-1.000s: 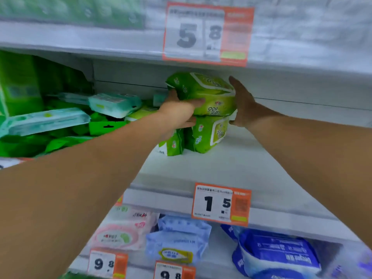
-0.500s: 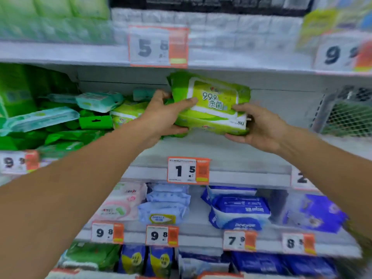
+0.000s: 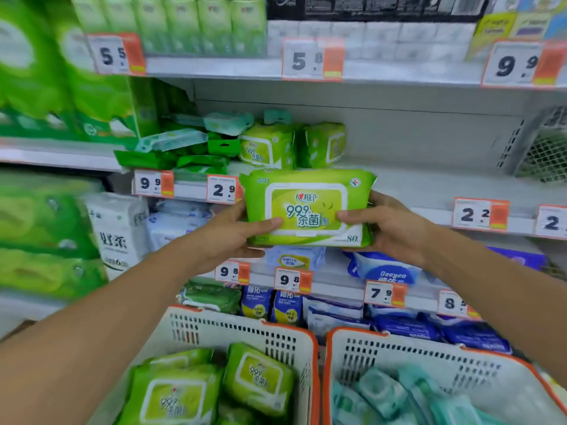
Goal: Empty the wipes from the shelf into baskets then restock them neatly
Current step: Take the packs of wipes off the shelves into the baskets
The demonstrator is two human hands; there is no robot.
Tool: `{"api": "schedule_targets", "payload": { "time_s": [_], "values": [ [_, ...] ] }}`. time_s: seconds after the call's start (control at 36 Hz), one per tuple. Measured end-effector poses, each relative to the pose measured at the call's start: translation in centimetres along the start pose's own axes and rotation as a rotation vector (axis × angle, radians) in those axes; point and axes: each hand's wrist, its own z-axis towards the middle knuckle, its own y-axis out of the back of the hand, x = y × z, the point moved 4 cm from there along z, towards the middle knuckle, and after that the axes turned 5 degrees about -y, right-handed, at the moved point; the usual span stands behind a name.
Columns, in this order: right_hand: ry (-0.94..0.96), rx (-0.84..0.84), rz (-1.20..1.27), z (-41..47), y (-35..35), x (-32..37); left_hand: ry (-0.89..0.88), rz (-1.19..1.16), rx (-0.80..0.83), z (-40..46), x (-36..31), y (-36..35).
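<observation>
Left basket point(image 3: 214, 328), lower centre: green packs inside. Left hand point(image 3: 227, 237) grips left end of green wipes pack point(image 3: 306, 207), mid-frame, held above baskets; right hand point(image 3: 389, 231) grips right end. Right basket point(image 3: 429, 348): teal packs.

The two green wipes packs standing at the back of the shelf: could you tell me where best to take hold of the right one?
Take the right standing pack by its two narrow side edges, coming straight in from the front. It stands upright with its lid face turned right, beside its neighbour; bare shelf on its right gives finger room. The hands grip the held pack the same way.
</observation>
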Motion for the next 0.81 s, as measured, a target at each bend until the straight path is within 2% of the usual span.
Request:
{"api": "schedule_targets", "payload": {
  "time_s": [0.14,0.28,0.36,0.42,0.47,0.53,0.58,0.64,0.69,0.81],
  "values": [
    [-0.109,0.004,-0.045,0.6,-2.8,-5.0,0.162,0.083,-0.041,-2.9,5.3,1.1],
    [-0.302,-0.005,-0.165,1.1,-6.0,-11.1,0.366,0.166,-0.044,-6.0,10.7,2.3],
    [-0.337,-0.017,-0.154,1.8,-7.5,-14.4,0.467,0.239,-0.051,-6.9,13.6,3.9],
    [-0.395,-0.012,-0.217,2.3,-8.0,-16.5,0.573,0.462,0.013,-7.4,14.4,4.6],
    [-0.469,-0.024,-0.336,3.1,-8.2,-18.5,0.614,0.825,0.093,-7.2,14.6,5.4],
    [-0.505,-0.076,-0.473,4.0,-8.0,-19.3,0.534,1.051,0.121,-6.3,13.6,5.7],
    [-0.362,-0.168,-0.665,5.6,-7.1,-17.7,0.418,1.068,0.060,-4.8,12.4,5.9],
    [-0.125,-0.291,-0.699,6.8,-6.0,-13.9,0.217,0.861,-0.070,-2.7,10.3,5.6],
    [0.152,-0.409,-0.591,7.3,-4.7,-8.8,-0.042,0.680,-0.156,-0.6,6.8,4.2],
    [0.608,-0.563,-0.523,6.4,-1.6,1.9,-0.579,0.549,-0.290,4.3,-1.5,1.0]
  ]
}}
